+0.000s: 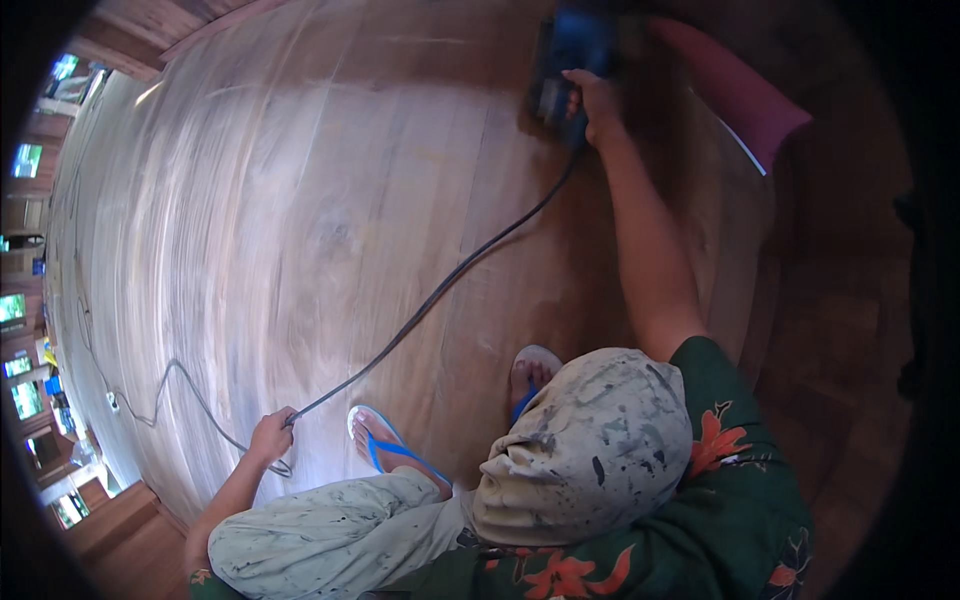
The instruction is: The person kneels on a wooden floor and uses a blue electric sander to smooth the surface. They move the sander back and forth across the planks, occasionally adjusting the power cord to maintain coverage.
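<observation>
1. A dark blue power tool (578, 42) is being held on the wooden floor (330, 235), far ahead of the feet; its exact kind is being hidden by blur.
2. Its handle is being gripped by the right hand (597, 103), with the fingers being kept curled around it.
3. A dark cord (440, 290) is being trailed from the tool across the boards to the left hand (271, 438), where it is being pinched within closed fingers.
4. Beyond that hand, the cord is being looped loosely over the floor.
5. Sandals (397, 449) with blue straps are being worn.
6. A red sheet (745, 100) is being seen right of the tool.
</observation>
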A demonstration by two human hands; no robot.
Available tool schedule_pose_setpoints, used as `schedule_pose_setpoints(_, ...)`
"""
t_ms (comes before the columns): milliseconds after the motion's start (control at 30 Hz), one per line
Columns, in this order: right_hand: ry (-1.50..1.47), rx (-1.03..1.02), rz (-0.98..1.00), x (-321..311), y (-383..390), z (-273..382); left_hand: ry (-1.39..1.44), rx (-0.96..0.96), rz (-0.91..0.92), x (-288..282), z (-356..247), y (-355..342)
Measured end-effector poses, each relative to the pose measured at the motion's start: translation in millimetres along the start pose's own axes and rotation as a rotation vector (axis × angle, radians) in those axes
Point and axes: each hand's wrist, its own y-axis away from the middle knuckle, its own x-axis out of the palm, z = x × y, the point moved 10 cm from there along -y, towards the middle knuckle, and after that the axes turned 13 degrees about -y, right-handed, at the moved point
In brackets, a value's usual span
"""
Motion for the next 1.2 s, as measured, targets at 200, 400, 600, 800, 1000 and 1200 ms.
schedule_pose_setpoints(200, 0.05, 0.002, -0.025, 2.6, 62.8, -21.6, -0.1, -0.008, -0.011, -12.2, 13.9, -36.5)
schedule_pose_setpoints(400, 0.074, -0.02, -0.05, 9.0, 167.4, -44.0, -0.136, -0.026, -0.007, -13.9, 17.0, -62.7)
schedule_pose_setpoints(600, 0.014, 0.037, -0.037, 12.2, 231.4, -57.9, -0.25, -0.007, 0.031, -23.5, -5.1, -62.0)
schedule_pose_setpoints(800, 0.06, -0.029, -0.085, 19.7, 173.3, -45.4, -0.274, 0.041, 0.034, -29.1, -32.8, -51.7)
schedule_pose_setpoints(1000, 0.038, -0.084, -0.051, 35.3, 28.7, -11.8, -0.299, 0.048, -0.051, -39.8, -40.6, -28.3)
schedule_pose_setpoints(1200, 0.033, -0.142, 0.01, 43.3, -62.3, 4.3, -0.009, 0.014, -0.12, -34.9, -38.6, -11.2)
